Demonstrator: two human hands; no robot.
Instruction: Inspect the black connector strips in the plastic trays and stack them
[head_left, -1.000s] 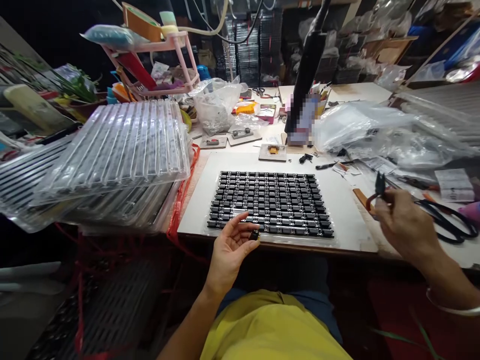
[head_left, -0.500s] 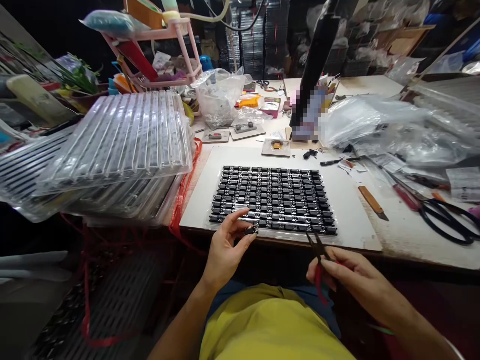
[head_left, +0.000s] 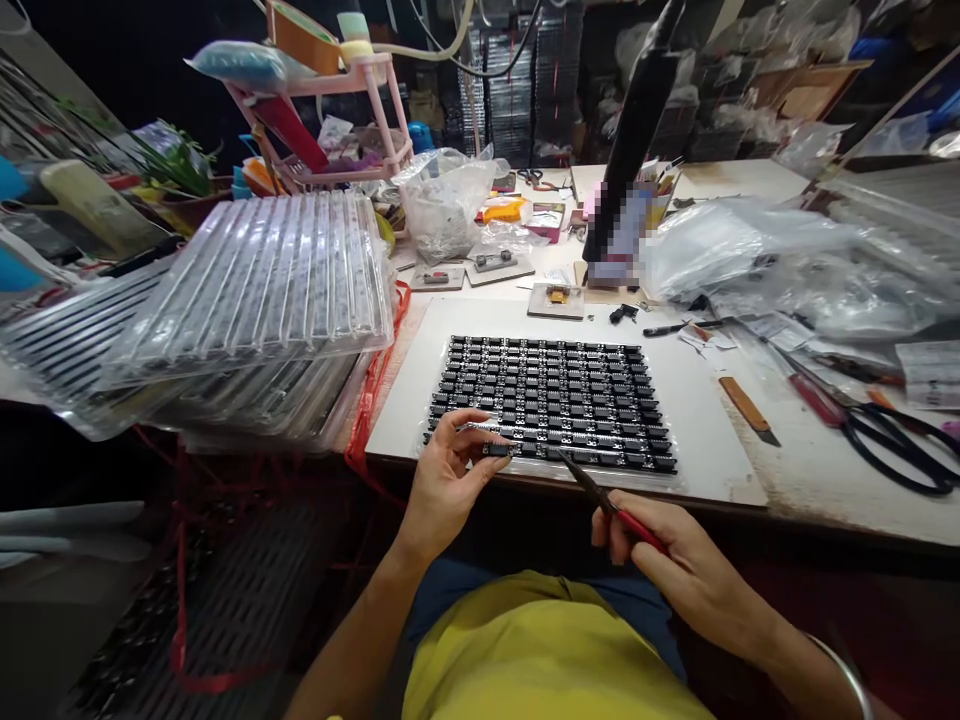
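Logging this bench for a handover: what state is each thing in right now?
Left hand: pinching a small black part.
Right hand: gripping red-handled pliers, tips closed.
Tray of parts: flat on the board, rows full.
Scissors: lying on the table, unheld.
Clear trays: stacked, tilted.
Knife: lying flat.

Cluttered electronics workshop, component trays [head_left: 247, 290], scissors [head_left: 892, 435]

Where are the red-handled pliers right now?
In the head view, the red-handled pliers are in the right hand, low and centre-right, tips pointing toward the near edge of the tray of black parts.
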